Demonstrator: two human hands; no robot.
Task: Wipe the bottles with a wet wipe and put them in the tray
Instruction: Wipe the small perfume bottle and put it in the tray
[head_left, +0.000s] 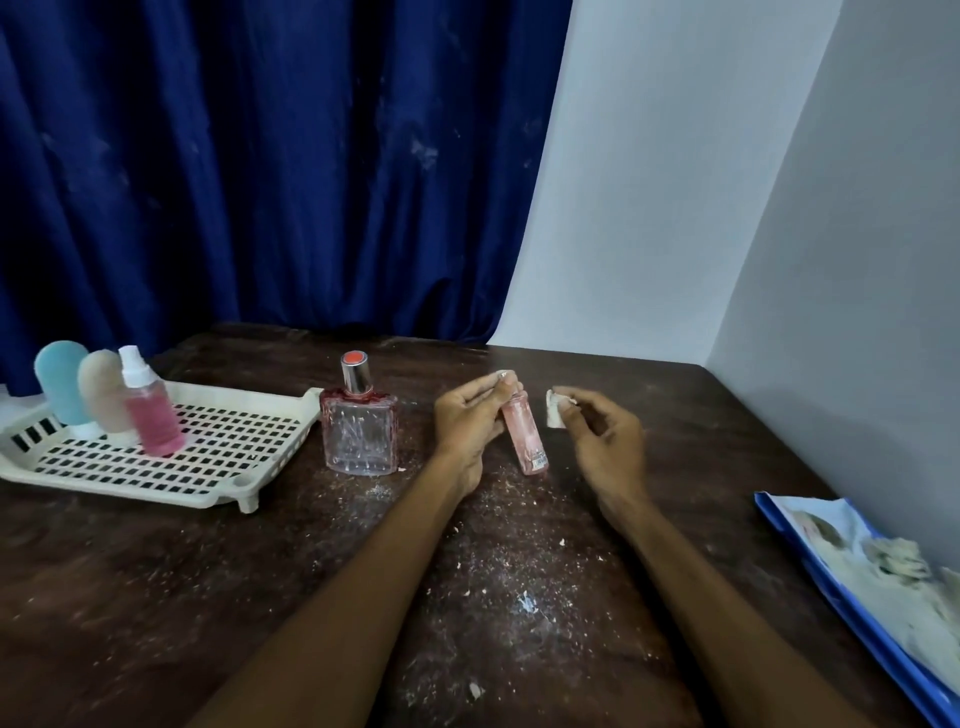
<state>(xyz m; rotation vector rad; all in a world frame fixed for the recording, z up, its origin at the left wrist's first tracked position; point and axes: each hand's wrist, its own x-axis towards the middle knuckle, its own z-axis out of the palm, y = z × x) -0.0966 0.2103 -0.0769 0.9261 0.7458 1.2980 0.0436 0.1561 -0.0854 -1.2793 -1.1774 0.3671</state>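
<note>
My left hand (470, 421) grips the top of a slim pink bottle (527, 436), which is tilted with its base toward me over the table. Just right of it, my right hand (602, 441) pinches a small crumpled wet wipe (557, 410), a short gap away from the bottle. A square clear-pink perfume bottle (359, 428) with a silver cap stands on the table left of my left hand. The cream slotted tray (208, 457) at the left holds three upright bottles: a blue one (62, 382), a beige one (103, 392) and a pink spray bottle (150, 410).
The dark wooden table (260, 597) is strewn with white crumbs. A blue wet-wipe pack (857, 582) with used wipes on it lies at the right edge. A blue curtain hangs behind the table and a grey wall closes the right side.
</note>
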